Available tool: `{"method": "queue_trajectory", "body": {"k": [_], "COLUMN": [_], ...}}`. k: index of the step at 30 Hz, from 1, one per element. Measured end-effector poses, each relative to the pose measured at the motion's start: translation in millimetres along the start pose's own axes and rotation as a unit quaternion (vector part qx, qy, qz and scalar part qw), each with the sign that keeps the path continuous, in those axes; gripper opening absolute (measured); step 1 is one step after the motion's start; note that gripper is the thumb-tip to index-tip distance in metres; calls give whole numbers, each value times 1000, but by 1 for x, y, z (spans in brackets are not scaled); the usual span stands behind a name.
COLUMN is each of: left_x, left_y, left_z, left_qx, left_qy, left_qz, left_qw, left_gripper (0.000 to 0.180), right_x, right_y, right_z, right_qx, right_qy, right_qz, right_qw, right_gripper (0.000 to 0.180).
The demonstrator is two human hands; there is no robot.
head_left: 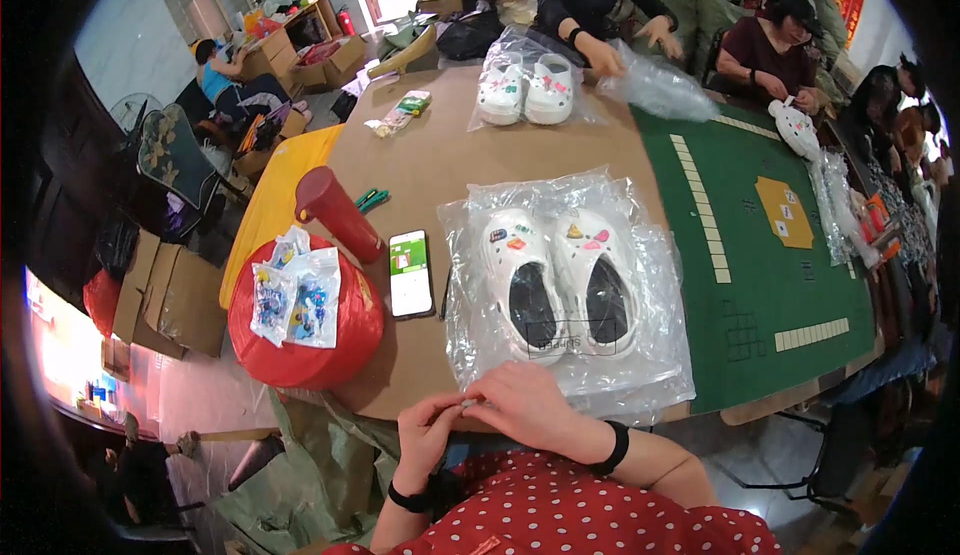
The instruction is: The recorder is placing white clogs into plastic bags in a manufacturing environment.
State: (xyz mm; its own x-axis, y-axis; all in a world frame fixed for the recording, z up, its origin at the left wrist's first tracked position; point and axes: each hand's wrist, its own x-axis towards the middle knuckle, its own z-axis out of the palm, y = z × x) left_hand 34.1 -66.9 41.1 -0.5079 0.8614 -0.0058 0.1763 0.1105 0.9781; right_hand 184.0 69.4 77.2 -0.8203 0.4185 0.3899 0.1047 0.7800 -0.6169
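1. As my two hands meet at the near edge of the brown table (415, 165), here's the action: left hand (425, 435) and right hand (525, 405), fingertips drawn narrow, pinching a small pale piece (467, 404), too tiny for me to name!
2. Just beyond my right hand lie the white shoes (505, 245), side by side, toes pointing away from me, colourful charms on top, dark insides showing at the heel end.
3. Clear plastic bag (655, 355) spreads around them and crosses the heels; whether they're wholly inside, I cannot tell.
4. Over to the left, a phone (409, 273) lies lit up, and near it a red bundle (262, 360) carries small packets (315, 305) on its top.
5. Right behind that, a red bottle (335, 213) leans in view, green scissors (372, 200) just beside it.
6. Out on the right, the green mat (710, 355) shows rows of pale tiles (702, 210).
7. Across the table, a second pair of shoes (550, 93) sits in clear plastic, a co-worker's hand (602, 58) near it, and another co-worker (765, 60) holds a white shoe (795, 130)!
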Motion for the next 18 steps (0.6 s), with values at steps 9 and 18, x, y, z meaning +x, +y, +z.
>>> {"method": "queue_trajectory", "body": {"k": [9, 18], "left_x": [9, 14], "left_y": [-8, 2], "left_z": [0, 0], "left_qx": [-14, 18], "left_qy": [5, 15], "left_qz": [27, 96], "left_qw": [1000, 995], "left_gripper": [11, 6], "right_x": [-6, -7], "right_y": [2, 3], "right_z": [13, 11], "right_qx": [12, 3], "right_qy": [46, 24], "right_qz": [-8, -10], "right_qw": [999, 1000], "right_gripper": [19, 20]}}
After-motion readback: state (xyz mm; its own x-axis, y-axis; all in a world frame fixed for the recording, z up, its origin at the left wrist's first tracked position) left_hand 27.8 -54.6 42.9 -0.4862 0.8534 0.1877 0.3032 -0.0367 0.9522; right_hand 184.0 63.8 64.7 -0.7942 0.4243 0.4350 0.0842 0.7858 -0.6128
